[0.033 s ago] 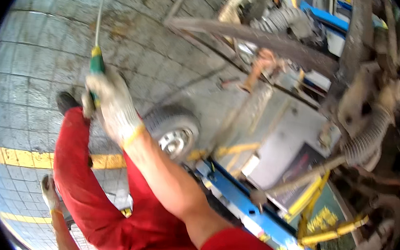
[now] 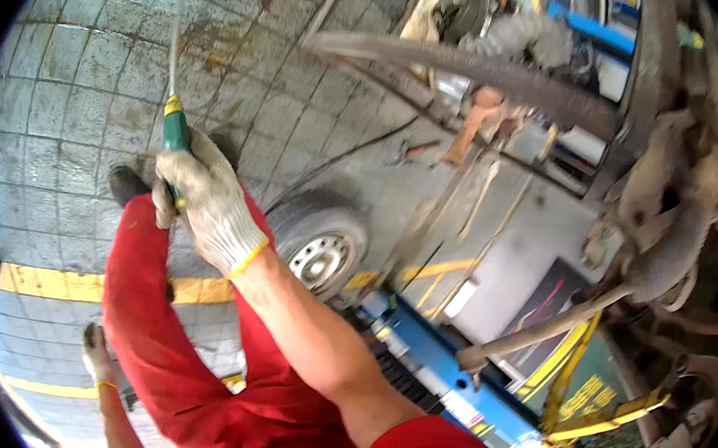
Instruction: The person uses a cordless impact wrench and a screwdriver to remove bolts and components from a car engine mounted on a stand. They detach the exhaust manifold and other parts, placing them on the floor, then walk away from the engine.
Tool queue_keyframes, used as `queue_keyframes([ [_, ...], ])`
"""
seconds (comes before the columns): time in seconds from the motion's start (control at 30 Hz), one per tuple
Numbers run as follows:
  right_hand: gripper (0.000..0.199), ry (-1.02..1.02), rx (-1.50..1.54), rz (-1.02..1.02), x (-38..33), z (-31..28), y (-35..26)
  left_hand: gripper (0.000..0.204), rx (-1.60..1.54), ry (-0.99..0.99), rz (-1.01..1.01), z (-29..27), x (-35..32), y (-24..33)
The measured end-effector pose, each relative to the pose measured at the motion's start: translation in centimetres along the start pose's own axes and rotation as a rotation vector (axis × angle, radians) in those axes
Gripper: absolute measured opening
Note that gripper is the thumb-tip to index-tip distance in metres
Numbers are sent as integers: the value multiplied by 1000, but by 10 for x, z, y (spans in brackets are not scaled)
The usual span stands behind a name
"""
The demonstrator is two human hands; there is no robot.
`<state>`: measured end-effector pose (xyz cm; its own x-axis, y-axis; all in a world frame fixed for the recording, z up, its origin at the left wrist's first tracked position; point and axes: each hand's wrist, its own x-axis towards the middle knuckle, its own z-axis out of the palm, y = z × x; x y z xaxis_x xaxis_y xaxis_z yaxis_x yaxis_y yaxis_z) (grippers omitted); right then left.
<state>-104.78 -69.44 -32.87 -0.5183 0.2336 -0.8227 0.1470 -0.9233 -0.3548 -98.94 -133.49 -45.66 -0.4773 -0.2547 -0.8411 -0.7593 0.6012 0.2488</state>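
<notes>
My right hand (image 2: 204,195), in a white knit glove with a yellow cuff, is closed around the green and yellow handle of a screwdriver (image 2: 176,128). The screwdriver's long thin shaft points away from me over the tiled floor and touches nothing that I can make out. At the lower left my left hand (image 2: 97,360), also gloved, hangs beside my red trouser leg (image 2: 138,288). Its fingers look loosely extended, with no object visible in them.
A wheel with a tyre (image 2: 321,255) lies to the right of my legs. Rusty vehicle underbody parts (image 2: 668,195) and a metal frame bar (image 2: 471,70) fill the right side. A blue lift beam (image 2: 481,394) with a yellow arm (image 2: 610,417) is at the lower right. Yellow lines cross the tiled floor (image 2: 78,151).
The view has shifted slightly, so the wheel, the underbody and the blue beam sit a little further right or lower. My right hand still grips the screwdriver.
</notes>
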Motion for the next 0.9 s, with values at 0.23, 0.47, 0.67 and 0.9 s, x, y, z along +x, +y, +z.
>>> queue_keyframes([
  [0.23, 51, 168, -937, -161, -162, -28, 76, 35, 299, -104, 183, -51, -13, 91],
  [0.47, 48, 55, -823, -168, -238, -95, 96, 33, 750, -1, 856, 35, -100, 284],
  [0.67, 64, 27, -780, -136, -304, -166, 87, 39, 680, 102, 946, 114, -265, 403],
  [0.9, 70, 88, -636, 85, -348, -246, 113, 38, 636, 71, 1194, 126, -425, 492],
])
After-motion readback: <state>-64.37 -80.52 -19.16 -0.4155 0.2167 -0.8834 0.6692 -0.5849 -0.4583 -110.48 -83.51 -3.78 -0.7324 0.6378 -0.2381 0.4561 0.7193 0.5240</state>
